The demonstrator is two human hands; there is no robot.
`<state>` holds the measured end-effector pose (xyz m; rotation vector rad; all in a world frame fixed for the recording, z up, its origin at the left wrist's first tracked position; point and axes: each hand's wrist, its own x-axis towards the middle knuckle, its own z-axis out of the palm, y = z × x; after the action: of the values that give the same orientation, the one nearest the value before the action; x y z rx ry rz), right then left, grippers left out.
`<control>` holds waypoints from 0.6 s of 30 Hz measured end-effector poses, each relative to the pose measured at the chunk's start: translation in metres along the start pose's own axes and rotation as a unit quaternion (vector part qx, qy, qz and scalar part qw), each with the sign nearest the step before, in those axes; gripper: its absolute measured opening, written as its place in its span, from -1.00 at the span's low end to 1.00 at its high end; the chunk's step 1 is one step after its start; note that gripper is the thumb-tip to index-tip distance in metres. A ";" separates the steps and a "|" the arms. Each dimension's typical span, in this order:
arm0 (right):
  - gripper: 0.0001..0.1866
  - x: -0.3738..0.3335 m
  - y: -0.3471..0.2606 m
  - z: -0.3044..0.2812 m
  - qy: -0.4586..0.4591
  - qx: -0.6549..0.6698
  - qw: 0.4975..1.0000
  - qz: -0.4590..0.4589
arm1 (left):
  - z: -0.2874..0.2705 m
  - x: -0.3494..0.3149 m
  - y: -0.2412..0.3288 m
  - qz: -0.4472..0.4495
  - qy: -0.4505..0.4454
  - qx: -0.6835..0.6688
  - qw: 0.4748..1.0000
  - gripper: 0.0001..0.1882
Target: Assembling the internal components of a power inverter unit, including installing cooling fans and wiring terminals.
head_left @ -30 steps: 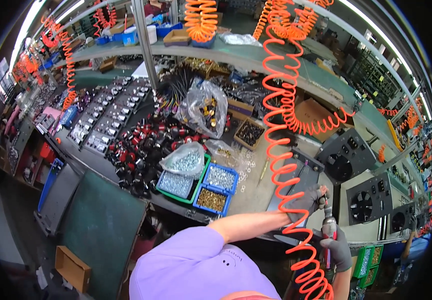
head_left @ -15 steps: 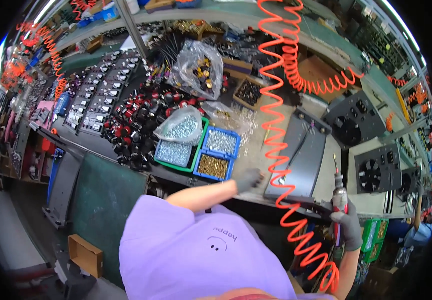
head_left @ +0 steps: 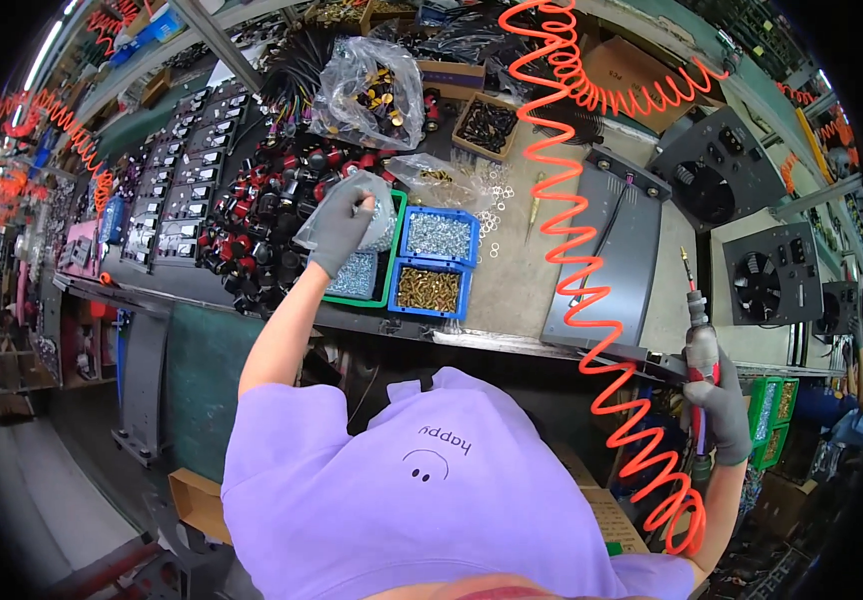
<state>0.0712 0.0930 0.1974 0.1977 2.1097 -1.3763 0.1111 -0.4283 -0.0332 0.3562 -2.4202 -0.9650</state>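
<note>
My left hand [head_left: 340, 236], in a grey glove with bare fingertips, is over a clear plastic bag of small silvery screws [head_left: 380, 222]. Its fingers are curled together; whatever they pinch is hidden. The bag lies in a green-rimmed tray [head_left: 395, 262] that also holds loose silvery screws [head_left: 355, 277]. Beside it are a blue bin of silvery screws [head_left: 439, 236] and another of brass-coloured screws [head_left: 428, 289]. At the right, my right hand [head_left: 724, 408], gloved too, is wrapped round a pneumatic screwdriver [head_left: 701, 350], its bit pointing up and away from me.
A red coiled air hose [head_left: 592, 290] hangs across the bench. Behind it lies a curved dark panel [head_left: 607, 255]; dark panels with fans [head_left: 760, 280] stand farther right. Red and black parts [head_left: 252, 220] pile up left of the trays. Small rings [head_left: 495, 200] lie scattered.
My left hand has moved left and away from me, from the bench's front edge onto the bag of screws. My right hand still holds the screwdriver, and the view has shifted slightly.
</note>
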 end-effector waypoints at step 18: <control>-0.27 0.002 0.003 0.001 0.004 0.004 1.000 -0.009 | 0.101 -0.003 -0.018 0.243 -0.372 0.313 0.839 -0.68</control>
<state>0.0711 0.0930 0.1934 0.1896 2.1180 -1.3960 0.0595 -0.3829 -0.1092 -0.5265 -3.2457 -0.0219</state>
